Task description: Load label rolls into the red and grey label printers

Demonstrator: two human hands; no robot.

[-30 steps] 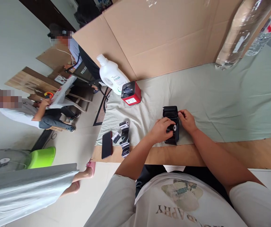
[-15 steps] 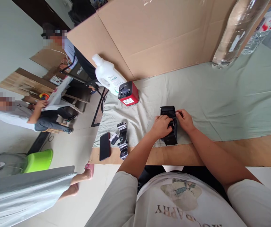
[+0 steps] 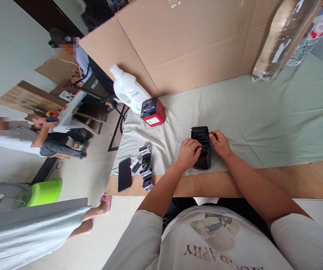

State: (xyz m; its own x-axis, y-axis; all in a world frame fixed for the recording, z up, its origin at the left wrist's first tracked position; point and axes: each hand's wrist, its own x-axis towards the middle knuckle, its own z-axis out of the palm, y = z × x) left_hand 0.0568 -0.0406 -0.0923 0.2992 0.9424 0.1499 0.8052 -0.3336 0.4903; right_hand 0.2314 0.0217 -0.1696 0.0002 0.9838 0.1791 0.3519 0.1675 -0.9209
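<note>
A small black device that looks like a thermal printer (image 3: 205, 159) stands on the cloth near the table's front edge. Its lid (image 3: 200, 132) is raised at the far side, and the compartment inside is dark. At its left side is my left hand (image 3: 188, 152), fingers bent and closed over the edge of the opening. My right hand (image 3: 220, 143) pinches the right edge near the lid with thumb and forefinger. To the left lie a curled black-and-white label strip (image 3: 146, 168), a small pale paper piece (image 3: 135, 165) and a phone (image 3: 124, 175).
A red and black box-shaped printer (image 3: 153, 111) stands beside a white jug (image 3: 130, 90). A cardboard panel (image 3: 195, 41) borders the back. Plastic bottles (image 3: 307, 41) are at the far right. Other people sit at another table (image 3: 29, 97) on the left; a person's legs show lower left.
My left hand has pulled back to the left, uncovering more of the compartment. The device's near end has shifted slightly. My right hand stays at the right edge.
</note>
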